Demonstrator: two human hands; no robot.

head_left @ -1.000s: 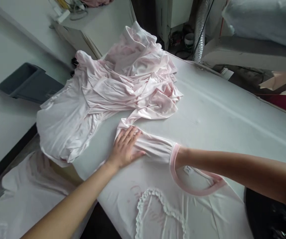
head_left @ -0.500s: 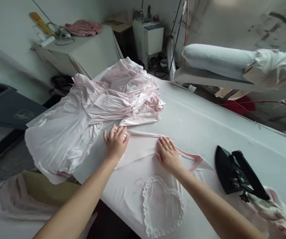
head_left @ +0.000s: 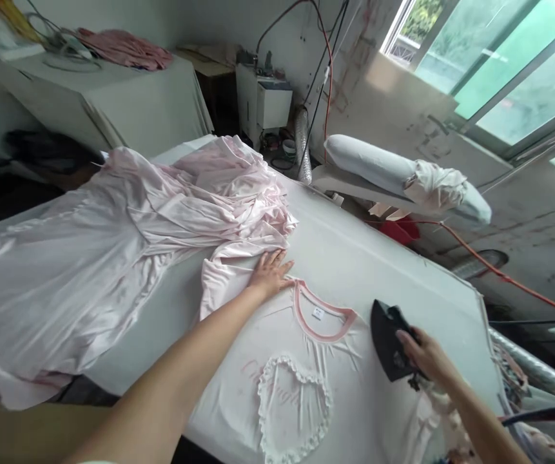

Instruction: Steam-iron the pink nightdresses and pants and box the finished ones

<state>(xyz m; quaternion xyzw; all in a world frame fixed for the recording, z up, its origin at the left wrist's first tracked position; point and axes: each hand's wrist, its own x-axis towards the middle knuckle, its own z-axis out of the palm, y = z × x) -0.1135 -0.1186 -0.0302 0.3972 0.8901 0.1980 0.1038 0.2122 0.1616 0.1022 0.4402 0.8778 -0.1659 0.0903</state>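
My left hand [head_left: 271,276] lies with its fingers spread on the shoulder of a pale pink T-shirt [head_left: 229,386], just left of the collar. The shirt is spread on the padded ironing table [head_left: 354,258]. It has a darker pink neckband, a small white neck label and a ruffled heart outline with faint script lettering on the chest. To the right, my right hand [head_left: 419,351] is wrapped round the handle of a black iron [head_left: 388,341]. The iron rests beside the shirt's right shoulder, its tip pointing away from me.
A heap of crumpled pale pink garments [head_left: 200,200] covers the table's far left. Beyond the far edge stands a padded sleeve board [head_left: 369,158]. An orange hose [head_left: 504,277] runs along the right. A cloth-covered table [head_left: 127,96] stands at the back left.
My right hand has left the shirt and taken hold of the iron. My left hand has moved right, toward the collar. The neckline now lies open and the view has swung right.
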